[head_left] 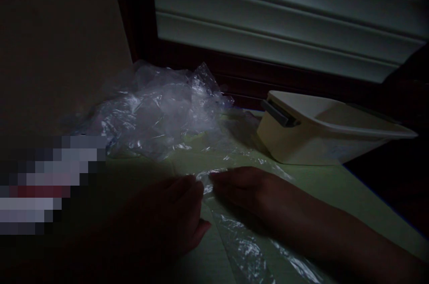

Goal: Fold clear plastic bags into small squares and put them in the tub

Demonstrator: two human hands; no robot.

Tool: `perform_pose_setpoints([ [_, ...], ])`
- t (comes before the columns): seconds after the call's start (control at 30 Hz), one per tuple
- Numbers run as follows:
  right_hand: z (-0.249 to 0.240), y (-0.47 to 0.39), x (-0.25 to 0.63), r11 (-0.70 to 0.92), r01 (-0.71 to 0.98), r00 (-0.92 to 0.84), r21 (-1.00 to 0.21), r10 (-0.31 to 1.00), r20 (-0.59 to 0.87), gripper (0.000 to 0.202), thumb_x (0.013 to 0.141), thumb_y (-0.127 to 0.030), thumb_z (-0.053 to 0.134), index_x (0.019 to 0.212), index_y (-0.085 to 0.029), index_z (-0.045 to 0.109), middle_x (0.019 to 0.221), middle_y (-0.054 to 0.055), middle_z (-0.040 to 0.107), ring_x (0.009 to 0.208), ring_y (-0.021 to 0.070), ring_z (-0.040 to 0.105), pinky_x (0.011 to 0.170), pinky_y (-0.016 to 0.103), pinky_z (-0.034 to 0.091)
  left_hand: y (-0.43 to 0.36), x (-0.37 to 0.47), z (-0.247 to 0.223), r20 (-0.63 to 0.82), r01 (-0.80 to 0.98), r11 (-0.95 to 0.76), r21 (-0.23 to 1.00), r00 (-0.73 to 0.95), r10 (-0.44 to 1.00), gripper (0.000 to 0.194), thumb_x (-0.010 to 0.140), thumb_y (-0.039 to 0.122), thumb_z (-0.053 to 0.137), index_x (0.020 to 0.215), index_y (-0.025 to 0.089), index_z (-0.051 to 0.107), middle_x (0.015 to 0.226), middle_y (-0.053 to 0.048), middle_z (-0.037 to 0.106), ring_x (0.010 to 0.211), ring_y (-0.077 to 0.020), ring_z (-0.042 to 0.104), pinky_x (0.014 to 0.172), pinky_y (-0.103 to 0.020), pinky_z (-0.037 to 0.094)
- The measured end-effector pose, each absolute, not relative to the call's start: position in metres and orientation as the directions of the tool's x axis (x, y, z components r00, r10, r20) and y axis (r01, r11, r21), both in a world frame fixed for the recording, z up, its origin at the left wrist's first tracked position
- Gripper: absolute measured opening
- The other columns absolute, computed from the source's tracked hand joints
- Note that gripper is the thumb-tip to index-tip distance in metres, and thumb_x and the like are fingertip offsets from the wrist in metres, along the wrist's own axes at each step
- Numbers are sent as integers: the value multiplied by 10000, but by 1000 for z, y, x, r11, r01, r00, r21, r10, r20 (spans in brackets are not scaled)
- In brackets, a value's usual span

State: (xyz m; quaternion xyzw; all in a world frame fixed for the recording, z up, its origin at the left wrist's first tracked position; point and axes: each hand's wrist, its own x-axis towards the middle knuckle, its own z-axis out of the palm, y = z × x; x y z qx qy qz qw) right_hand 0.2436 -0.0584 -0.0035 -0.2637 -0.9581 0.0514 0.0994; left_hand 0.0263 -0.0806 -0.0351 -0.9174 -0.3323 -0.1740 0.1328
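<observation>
Centrally, left hand (pixel 177 214) loosely curled, fingers bent toward the palm, thumb apart and pointing right; its fingertips meet a bunched part of a clear plastic film (pixel 246 248), though whether they pinch it cannot be told in the dim light. Right hand (pixel 244 185) flatter, fingers together and nearly straight, tips on the same bunched part; narrow gap between the two hands. Film lies on the pale green counter (pixel 194 165), running from between the hands down past the right forearm toward the near edge of view. Beyond the hands, a crumpled heap of clear plastic (pixel 150 109), shiny in places, against the wall (pixel 60 51); right of it, a cream bin (pixel 301 141), upright, open at the top, dark handle (pixel 279 113) on its left end; behind, a dark frame (pixel 201 62) around pale slats (pixel 268 20); at far left, a pixelated patch, contents unreadable.
</observation>
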Motion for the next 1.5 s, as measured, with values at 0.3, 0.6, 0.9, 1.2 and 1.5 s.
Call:
perform_pose_setpoints([
  [0.3, -12, -62, 243, 884, 467, -872, -16, 464, 157, 347, 943, -121, 536, 1285, -110, 588, 1355, 147, 588, 1209, 240, 586, 1036, 397, 469, -80, 28, -40, 388, 631, -776, -18, 719, 576, 97, 833, 117, 523, 772, 187, 550, 784, -31, 650, 683, -192, 619, 609, -299, 512],
  [0.6, 13, -59, 257, 803, 563, -814, -196, 580, 38, 245, 924, -59, 522, 1060, -149, 704, 1170, 100, 705, 1060, 199, 675, 933, 293, 525, -80, 24, -42, 512, 555, -824, -115, 744, 429, 312, 939, 73, 339, 762, 180, 572, 773, -45, 629, 662, -189, 582, 578, -308, 471],
  [0.9, 18, -58, 256, 727, 609, -750, -319, 658, 69, 222, 912, -54, 515, 1007, -171, 678, 1007, 59, 661, 847, 144, 652, 734, 238, 534, -79, 25, -36, 437, 572, -816, -86, 758, 485, 114, 903, 129, 495, 908, 166, 603, 879, -43, 679, 785, -187, 647, 669, -276, 530],
  [1.2, 16, -64, 251, 639, 490, -831, -592, 547, -97, 91, 881, -88, 601, 854, -159, 651, 903, 10, 659, 803, 111, 623, 714, 199, 475, -77, 27, -28, 524, 483, -840, -248, 796, 303, 391, 979, 63, 291, 819, 139, 640, 836, -59, 679, 827, -179, 617, 891, -285, 494],
  [1.5, 9, -66, 248, 645, 507, -825, -571, 556, -105, 108, 932, -105, 503, 901, -156, 592, 911, 29, 610, 769, 127, 568, 687, 231, 468, -90, 31, -29, 543, 495, -865, 79, 706, 454, 271, 920, 63, 370, 871, 224, 581, 838, 7, 663, 815, -157, 628, 803, -254, 503],
])
